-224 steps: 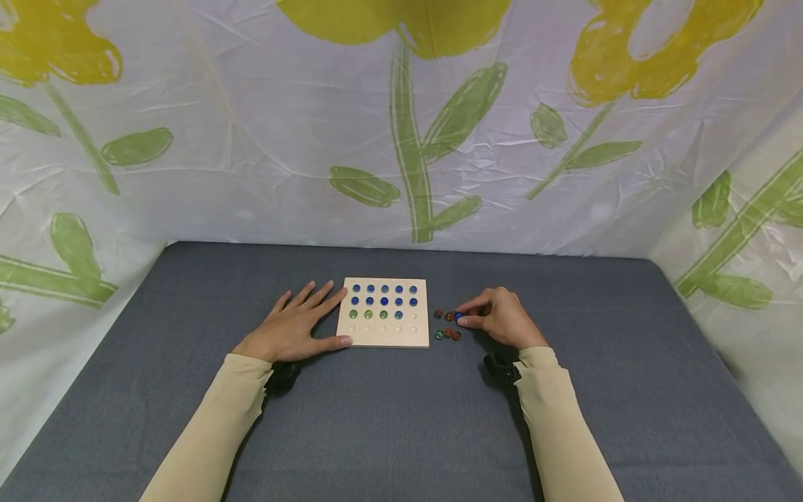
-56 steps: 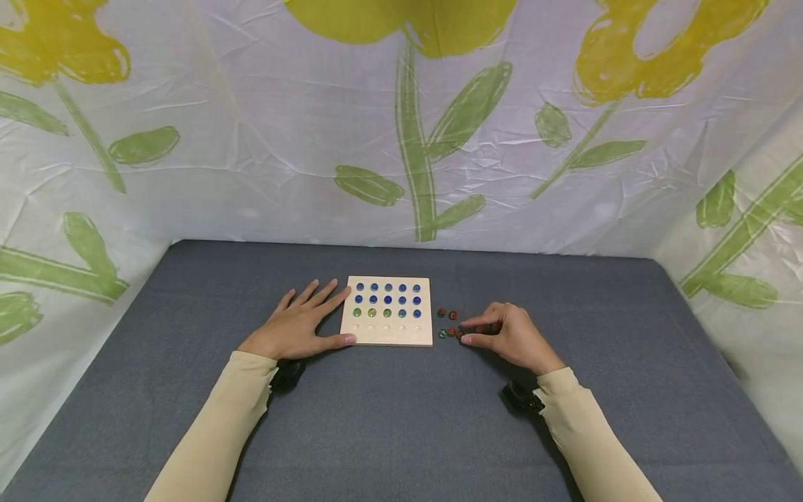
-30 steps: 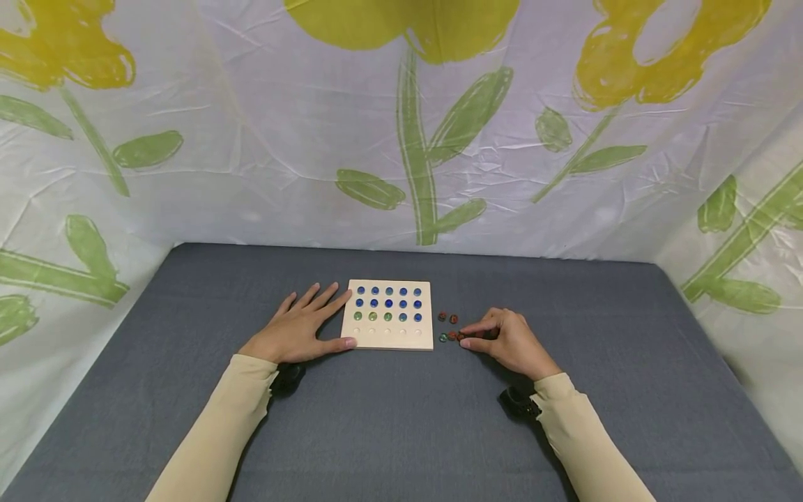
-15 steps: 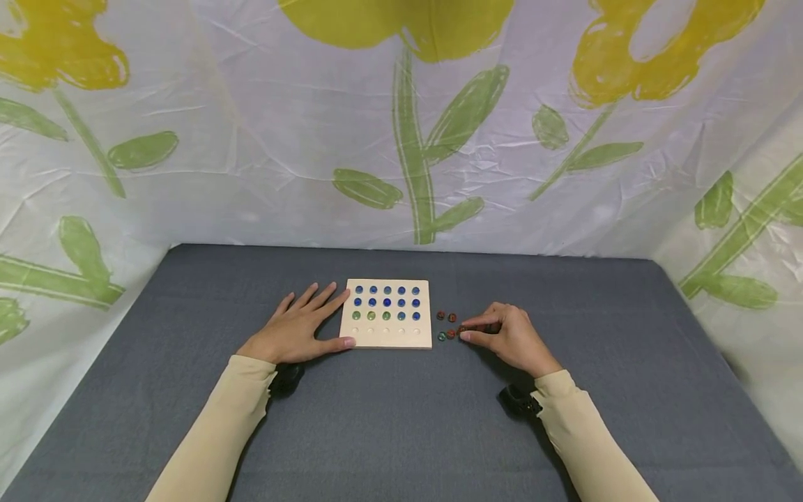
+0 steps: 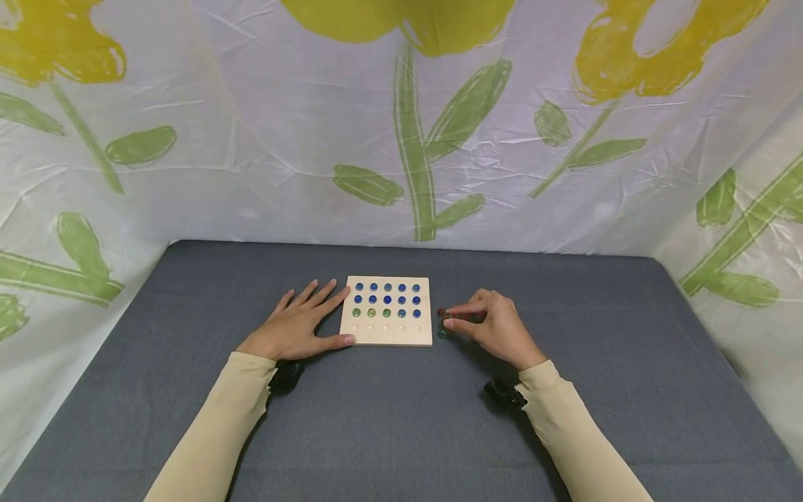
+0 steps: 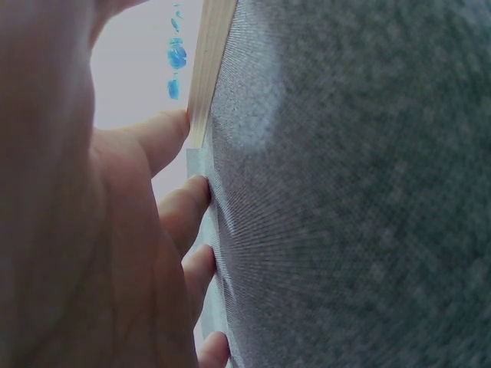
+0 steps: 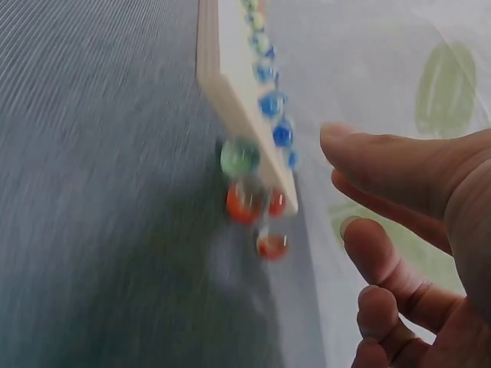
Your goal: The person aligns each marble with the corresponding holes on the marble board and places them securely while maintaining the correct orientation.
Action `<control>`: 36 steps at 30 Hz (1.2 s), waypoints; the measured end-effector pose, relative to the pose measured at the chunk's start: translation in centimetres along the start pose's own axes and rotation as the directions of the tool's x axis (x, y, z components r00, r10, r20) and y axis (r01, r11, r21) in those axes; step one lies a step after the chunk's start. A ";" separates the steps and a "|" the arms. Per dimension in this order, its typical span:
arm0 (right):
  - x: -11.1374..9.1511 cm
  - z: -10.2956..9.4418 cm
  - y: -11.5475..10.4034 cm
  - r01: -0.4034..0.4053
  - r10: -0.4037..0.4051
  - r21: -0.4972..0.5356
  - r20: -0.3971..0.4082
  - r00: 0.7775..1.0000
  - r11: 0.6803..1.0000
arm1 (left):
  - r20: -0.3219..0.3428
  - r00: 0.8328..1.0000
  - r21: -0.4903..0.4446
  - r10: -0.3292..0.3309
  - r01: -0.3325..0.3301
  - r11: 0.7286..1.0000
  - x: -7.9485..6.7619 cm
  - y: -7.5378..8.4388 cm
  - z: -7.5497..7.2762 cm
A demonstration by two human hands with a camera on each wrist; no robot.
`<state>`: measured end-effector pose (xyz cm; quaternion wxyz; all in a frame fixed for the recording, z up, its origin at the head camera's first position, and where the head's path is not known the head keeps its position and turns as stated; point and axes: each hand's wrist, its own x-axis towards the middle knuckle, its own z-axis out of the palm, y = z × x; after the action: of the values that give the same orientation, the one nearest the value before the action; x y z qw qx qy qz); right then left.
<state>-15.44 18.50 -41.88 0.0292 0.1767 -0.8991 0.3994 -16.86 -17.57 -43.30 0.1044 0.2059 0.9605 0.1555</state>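
A pale wooden board (image 5: 385, 336) with rows of round hollows lies on the cloth. Blue marbles (image 5: 387, 300) fill its two far rows; the third row has green marbles (image 5: 371, 313), then blue ones; the nearest row shows bare hollows. My left hand (image 5: 295, 326) lies flat with spread fingers, thumb and index finger against the board's left side. Right of the board, my right hand (image 5: 492, 325) pinches a small reddish marble between thumb and index finger, mostly hidden by the fingertips. Under them lie a green marble (image 7: 240, 158) and several red marbles (image 7: 272, 245).
The dark grey cloth-covered table (image 5: 389, 432) spreads out around the board. Behind it hangs a white curtain (image 5: 263, 195) printed with yellow flowers and green leaves. A black device (image 5: 285, 378) sits at the left wrist, another black device (image 5: 505, 392) at the right.
A blue marble has joined the third row's right end since the oldest frame. My right hand then took a reddish marble and has just moved left, over the loose marbles. The left hand stays.
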 end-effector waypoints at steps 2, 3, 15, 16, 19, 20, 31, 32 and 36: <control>0.4 0.5 -0.5 0.020 -0.020 0.008 0.000 1.000 1.000 | -0.001 1.000 0.002 0.002 -0.002 1.000 0.0 0.0 0.0; 0.6 0.8 -0.8 0.035 -0.035 0.014 -0.001 0.999 0.999 | -0.001 1.000 0.003 0.002 -0.002 1.000 0.0 0.0 0.0; 2.8 4.4 -4.2 0.148 -0.147 -0.005 0.073 0.986 0.989 | 0.008 1.000 -0.002 -0.009 0.009 1.000 -0.1 0.1 -0.1; 3.0 4.7 -4.3 0.156 -0.155 -0.007 0.079 0.985 0.988 | 0.010 1.000 -0.002 -0.010 0.010 1.000 -0.1 0.1 -0.2; 3.4 5.5 -4.9 0.182 -0.179 -0.028 0.094 0.979 0.983 | 0.014 1.000 -0.002 -0.010 0.010 1.000 -0.1 0.1 -0.2; 3.5 5.8 -5.0 0.184 -0.180 -0.033 0.099 0.979 0.982 | 0.014 1.000 -0.003 -0.011 0.011 1.000 -0.1 0.1 -0.2; 4.4 8.0 -6.8 0.226 -0.212 -0.114 0.122 0.970 0.967 | 0.016 1.000 0.004 -0.009 0.008 1.000 -0.1 0.2 -0.3; 4.4 8.2 -6.9 0.232 -0.218 -0.119 0.121 0.968 0.965 | 0.018 1.000 0.006 -0.010 0.010 1.000 -0.1 0.2 -0.3; 4.6 8.9 -7.3 0.243 -0.227 -0.142 0.120 0.967 0.960 | 0.021 1.000 0.008 -0.013 0.012 1.000 -0.1 0.3 -0.4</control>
<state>-16.49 6.16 -41.89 0.0439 0.2996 -0.9005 0.3122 -16.76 -17.51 -42.81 0.1146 0.2019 0.9612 0.1491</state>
